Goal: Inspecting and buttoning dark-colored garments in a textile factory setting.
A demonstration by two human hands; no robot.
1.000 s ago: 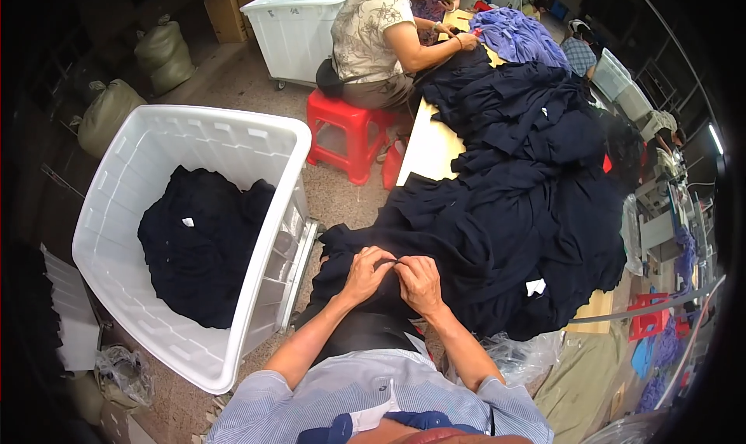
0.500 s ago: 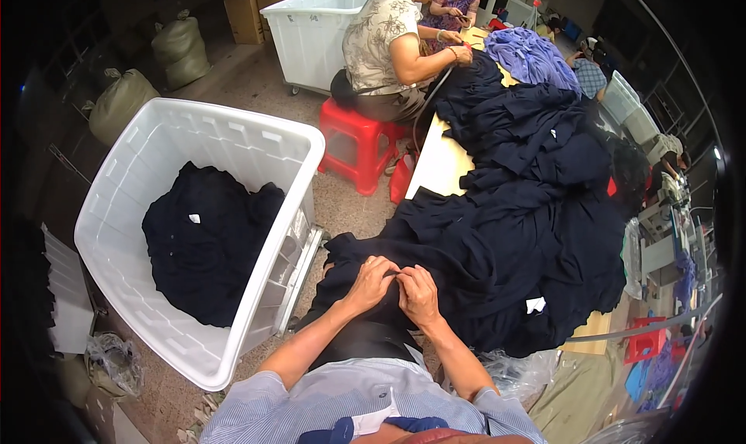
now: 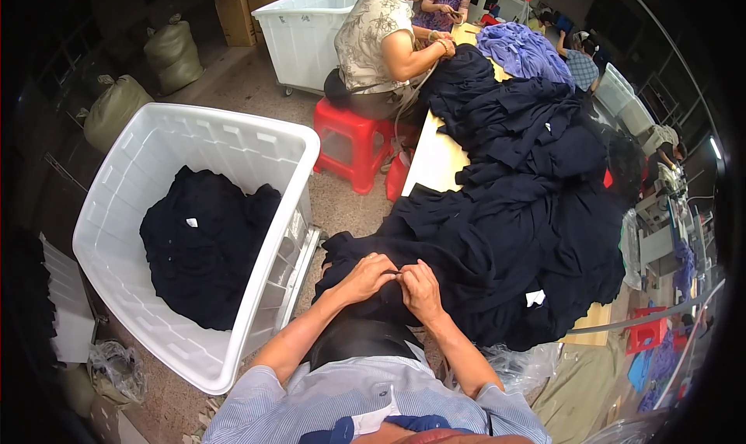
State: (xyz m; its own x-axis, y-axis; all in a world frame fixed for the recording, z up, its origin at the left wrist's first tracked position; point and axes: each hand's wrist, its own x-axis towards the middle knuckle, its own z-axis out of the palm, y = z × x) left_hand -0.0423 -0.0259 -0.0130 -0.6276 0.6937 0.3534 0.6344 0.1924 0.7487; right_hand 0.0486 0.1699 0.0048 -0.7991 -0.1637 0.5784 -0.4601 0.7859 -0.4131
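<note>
A dark navy garment [image 3: 357,247] lies over my lap and the near edge of the table, part of a long heap of the same dark cloth [image 3: 536,203]. My left hand [image 3: 367,278] has its fingers pinched on a small fold of this garment. Right beside it, my right hand [image 3: 420,290] pinches the same fold, thumb and fingertips pressed together. Both hands nearly touch at the fingertips. What exactly lies between the fingertips is too small to make out beyond dark fabric. A white label [image 3: 535,297] shows on the cloth to the right.
At left stands a large white plastic bin [image 3: 264,320] with dark garments [image 3: 203,250] inside. A person [image 3: 385,44] sits ahead on a red stool [image 3: 353,145], handling the heap's far end. Purple cloth [image 3: 524,52] lies on the wooden table [image 3: 435,160]. Stuffed sacks [image 3: 116,114] stand far left.
My hands stay pinched on the garment, with the left hand's fingers slightly shifted. The seated person's hands have drawn together on the cloth. The whole view has shifted a little.
</note>
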